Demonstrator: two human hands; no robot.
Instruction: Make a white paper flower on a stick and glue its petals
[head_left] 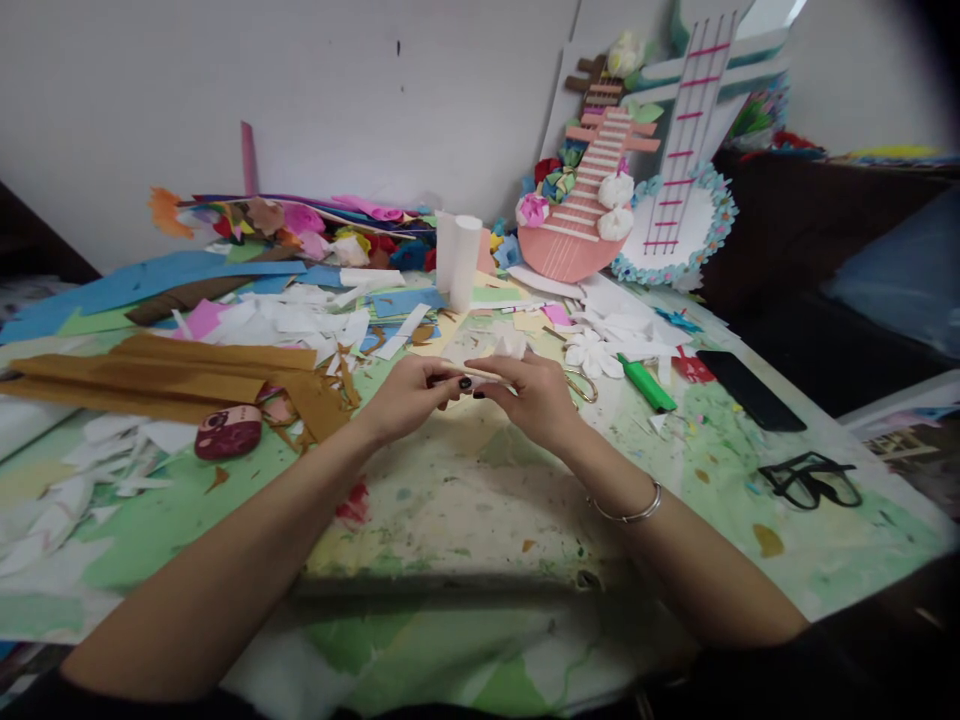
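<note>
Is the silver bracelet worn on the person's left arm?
No, the silver bracelet sits on the right arm, a little behind the right hand, while the visible left arm wears none.

Black sleeves [780,672]; silver bangle [639,516]; dark nail polish [465,383]

Both forearms reach in from the bottom of the view, the left forearm [232,565] slanting up from the lower left and the right forearm [679,545] from the lower right, so that they converge ahead of the body. Their skin is bare; the elbows do not show. The left wrist [365,432] and right wrist [576,440] look nearly straight. The left hand [403,400] and right hand [541,398] face each other, backs outward, fingers bent inward in a pinch. The left thumb [448,389] and right thumb [498,398] point at one another, tips close together, their nails dark. Some fingertips are hidden.
</note>
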